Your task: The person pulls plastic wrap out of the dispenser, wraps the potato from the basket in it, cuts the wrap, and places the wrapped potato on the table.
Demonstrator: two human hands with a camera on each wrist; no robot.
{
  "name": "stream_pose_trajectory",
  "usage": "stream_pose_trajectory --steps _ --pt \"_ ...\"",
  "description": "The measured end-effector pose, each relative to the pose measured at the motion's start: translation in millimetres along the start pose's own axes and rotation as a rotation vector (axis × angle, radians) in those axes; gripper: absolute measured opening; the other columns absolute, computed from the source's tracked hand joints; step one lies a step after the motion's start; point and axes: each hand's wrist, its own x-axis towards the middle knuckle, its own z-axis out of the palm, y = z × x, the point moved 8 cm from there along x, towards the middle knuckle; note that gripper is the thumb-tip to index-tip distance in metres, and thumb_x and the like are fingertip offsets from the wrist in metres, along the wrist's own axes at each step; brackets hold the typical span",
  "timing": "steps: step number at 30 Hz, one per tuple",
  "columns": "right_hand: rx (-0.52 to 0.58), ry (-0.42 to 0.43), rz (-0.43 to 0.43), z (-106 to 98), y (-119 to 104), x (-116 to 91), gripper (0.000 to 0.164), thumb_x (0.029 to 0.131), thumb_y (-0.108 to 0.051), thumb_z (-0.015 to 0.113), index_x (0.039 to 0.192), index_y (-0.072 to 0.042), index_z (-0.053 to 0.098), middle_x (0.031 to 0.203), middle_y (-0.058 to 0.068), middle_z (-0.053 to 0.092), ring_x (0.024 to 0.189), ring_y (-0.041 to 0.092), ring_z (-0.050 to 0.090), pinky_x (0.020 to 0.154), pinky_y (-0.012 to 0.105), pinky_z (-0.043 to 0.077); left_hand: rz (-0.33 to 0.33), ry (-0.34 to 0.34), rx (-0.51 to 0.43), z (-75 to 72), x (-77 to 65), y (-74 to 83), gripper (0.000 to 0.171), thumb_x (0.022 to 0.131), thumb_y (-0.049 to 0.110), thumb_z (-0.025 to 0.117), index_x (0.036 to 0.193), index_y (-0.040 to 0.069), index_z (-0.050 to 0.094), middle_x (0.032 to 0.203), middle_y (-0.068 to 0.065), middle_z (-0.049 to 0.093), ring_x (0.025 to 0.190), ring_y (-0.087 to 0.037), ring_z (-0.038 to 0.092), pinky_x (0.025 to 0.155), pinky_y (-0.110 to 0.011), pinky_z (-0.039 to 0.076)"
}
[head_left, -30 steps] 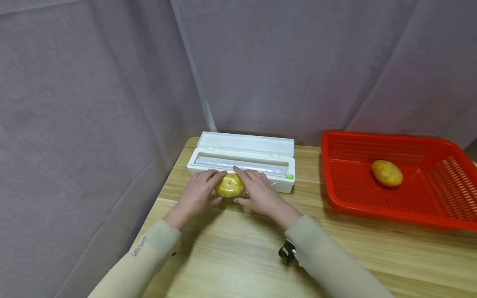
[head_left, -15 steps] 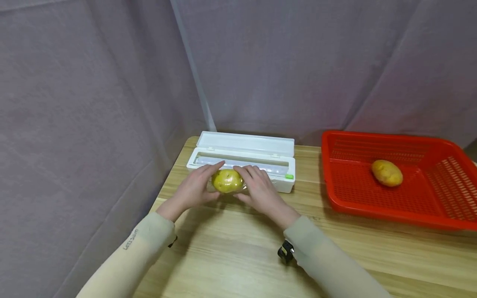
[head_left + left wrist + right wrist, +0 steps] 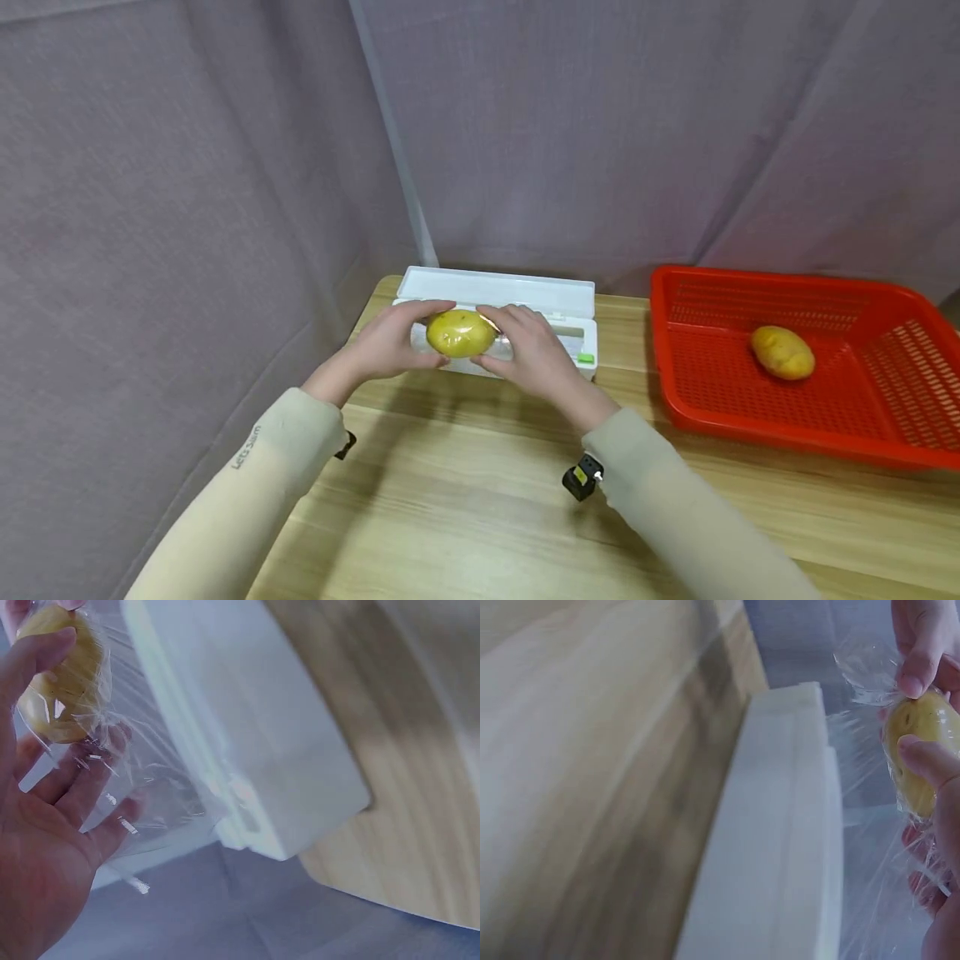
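Between my two hands a yellow potato (image 3: 461,334) is held up, overlapping the white cling film box in the head view. Clear cling film (image 3: 154,776) covers the potato and stretches from it toward the box (image 3: 255,712). My left hand (image 3: 386,343) grips the potato's left end, thumb on the near side and fingers on the far side. The right hand (image 3: 534,354) holds the opposite end in the same way. In the right wrist view both thumbs press on the wrapped potato (image 3: 922,754). The box's lid (image 3: 498,289) is raised; the potato and hands hide much of its front.
A red plastic basket (image 3: 787,435) stands to the right on the wooden table (image 3: 465,500), with a second potato (image 3: 782,352) inside. A green slider (image 3: 585,358) sits at the box's right end. Grey cloth (image 3: 562,133) hangs behind the table and on its left.
Both hands have raised the potato and moved it toward the back, from the box's front edge to over the box. More of its near side shows. The box and basket stay put.
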Motion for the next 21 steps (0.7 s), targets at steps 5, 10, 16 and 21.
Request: stream_pose_trajectory --steps 5,10,16,21 --pt "0.017 0.012 0.012 -12.5 2.2 10.9 0.069 0.086 -0.027 0.092 0.144 -0.003 0.063 0.117 0.012 0.073 0.107 0.03 0.066 0.102 0.052 0.05 -0.018 -0.013 -0.028 -13.0 11.0 3.5 0.075 0.083 0.017 0.09 0.15 0.003 0.059 0.135 -0.009 0.072 0.12 -0.028 0.068 0.109 -0.053 0.053" --pt "0.02 0.023 0.04 -20.4 7.8 19.6 0.07 0.087 -0.026 0.092 0.146 -0.005 0.062 0.12 0.013 0.073 0.107 0.029 0.068 0.104 0.053 0.049 -0.028 -0.037 -0.004 -23.6 22.7 7.5 0.075 0.086 0.02 0.089 0.152 0.005 0.058 0.137 -0.008 0.071 0.121 -0.028 0.067 0.107 -0.05 0.053" --pt "0.039 0.04 0.071 -30.0 9.8 28.8 0.07 0.088 -0.026 0.091 0.148 -0.006 0.06 0.121 0.013 0.072 0.109 0.031 0.066 0.104 0.052 0.049 -0.07 -0.067 0.014 -37.3 34.4 13.1 0.075 0.087 0.02 0.089 0.154 0.009 0.057 0.142 -0.008 0.068 0.122 -0.028 0.066 0.105 -0.051 0.055" --pt "0.036 0.052 0.075 -39.4 7.8 37.3 0.071 0.088 -0.026 0.092 0.148 -0.007 0.06 0.122 0.012 0.071 0.11 0.029 0.065 0.102 0.052 0.049 -0.073 -0.062 0.028 -49.0 40.5 19.6 0.074 0.088 0.02 0.088 0.154 0.009 0.057 0.141 -0.009 0.068 0.123 -0.029 0.067 0.106 -0.051 0.055"
